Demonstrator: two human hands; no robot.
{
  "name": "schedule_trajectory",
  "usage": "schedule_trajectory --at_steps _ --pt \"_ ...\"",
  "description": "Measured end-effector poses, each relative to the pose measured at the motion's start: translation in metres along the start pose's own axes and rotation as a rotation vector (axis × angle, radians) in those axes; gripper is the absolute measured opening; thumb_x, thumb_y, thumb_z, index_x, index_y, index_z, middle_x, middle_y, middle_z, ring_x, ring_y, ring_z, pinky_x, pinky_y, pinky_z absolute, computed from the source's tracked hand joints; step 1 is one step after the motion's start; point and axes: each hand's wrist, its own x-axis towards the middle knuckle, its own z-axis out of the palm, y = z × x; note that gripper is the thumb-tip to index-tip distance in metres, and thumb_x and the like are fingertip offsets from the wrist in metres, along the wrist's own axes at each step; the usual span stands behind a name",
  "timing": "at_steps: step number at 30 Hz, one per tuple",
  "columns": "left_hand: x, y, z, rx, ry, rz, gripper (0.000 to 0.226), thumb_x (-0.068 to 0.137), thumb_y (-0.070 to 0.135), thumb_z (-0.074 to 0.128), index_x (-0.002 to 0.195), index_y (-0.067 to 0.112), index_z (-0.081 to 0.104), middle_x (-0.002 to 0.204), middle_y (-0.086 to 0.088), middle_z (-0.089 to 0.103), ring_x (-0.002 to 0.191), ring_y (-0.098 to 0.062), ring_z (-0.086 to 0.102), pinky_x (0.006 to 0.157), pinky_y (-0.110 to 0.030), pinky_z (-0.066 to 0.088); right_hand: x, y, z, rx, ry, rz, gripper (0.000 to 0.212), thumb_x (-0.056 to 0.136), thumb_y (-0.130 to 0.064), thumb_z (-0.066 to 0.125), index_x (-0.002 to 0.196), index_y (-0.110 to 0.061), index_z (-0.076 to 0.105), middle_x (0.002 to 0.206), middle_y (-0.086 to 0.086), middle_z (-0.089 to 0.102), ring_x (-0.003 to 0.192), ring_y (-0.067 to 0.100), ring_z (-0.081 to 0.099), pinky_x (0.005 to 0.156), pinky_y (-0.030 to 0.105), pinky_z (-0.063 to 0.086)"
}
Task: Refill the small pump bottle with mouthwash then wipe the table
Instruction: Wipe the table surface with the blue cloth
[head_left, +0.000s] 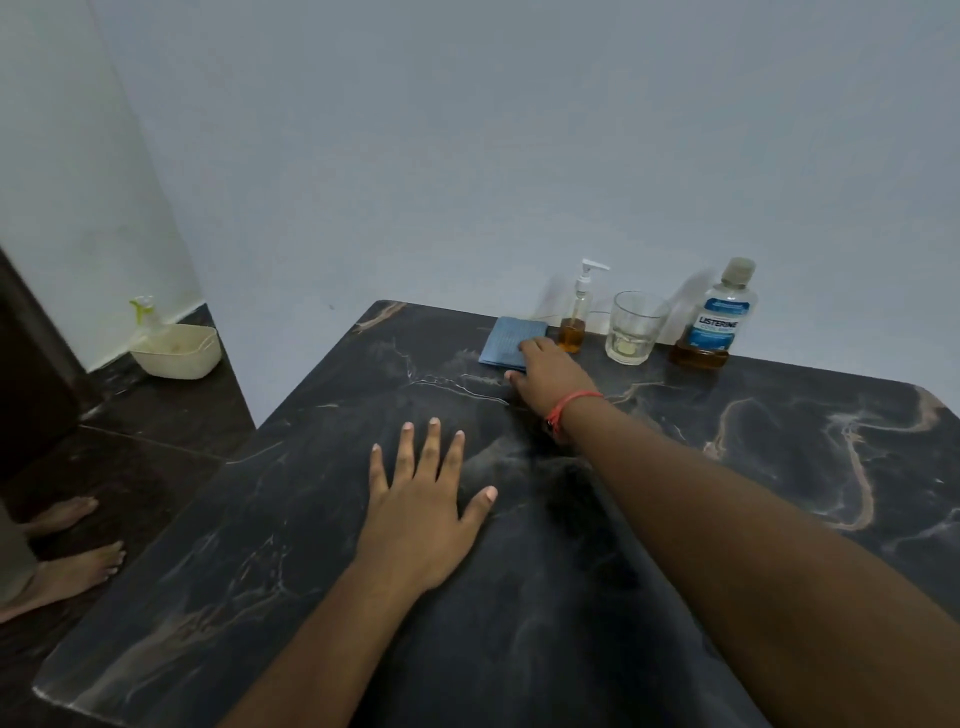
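Reaching my right hand (545, 371) to the folded blue cloth (511, 340) at the far edge of the desk (779, 493), I judge the wiping step is starting; the fingers (535, 347) rest on its near right corner, not yet closed around it. My left hand (423, 512) lies flat, fingers spread wide, near the middle. I should pinch the cloth and draw it toward me, away from the small pump bottle (576, 317) just right of it. Glass (635, 327) and mouthwash bottle (714, 317) stand farther right. The near and left desk is open for sweeping.
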Motion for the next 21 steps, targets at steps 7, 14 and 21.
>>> schedule_trajectory --at_steps 7,14,21 --pt "-0.001 -0.002 0.006 -0.033 0.055 0.0 0.084 0.088 0.078 -0.005 0.158 0.033 -0.009 0.166 0.004 -0.02 0.148 -0.02 -0.032 0.12 -0.054 -0.016 0.05 -0.021 0.01 -0.271 -0.186 -0.016 0.036 0.098 -0.012 0.051 0.134 -0.009 0.052 0.133 0.017 0.056 0.122 0.034 0.054 0.097 0.042 0.045" --pt "0.0 -0.003 0.007 -0.049 0.068 0.002 0.085 0.088 0.077 -0.004 0.159 0.032 -0.006 0.166 0.003 -0.018 0.149 -0.02 -0.03 0.121 -0.054 -0.014 -0.004 -0.036 -0.025 -0.335 -0.262 -0.135 0.033 0.095 -0.022 0.058 0.126 -0.011 0.061 0.125 0.017 0.062 0.116 0.035 0.059 0.097 0.039 0.05" --pt "0.001 -0.002 0.007 -0.035 0.084 0.0 0.084 0.089 0.076 0.001 0.16 0.03 -0.003 0.168 0.0 -0.014 0.151 -0.022 -0.027 0.121 -0.054 -0.015 -0.061 -0.014 -0.028 -0.087 -0.142 -0.24 0.035 0.098 -0.041 0.052 0.112 -0.013 0.068 0.115 0.013 0.066 0.116 0.031 0.057 0.09 0.037 0.046"
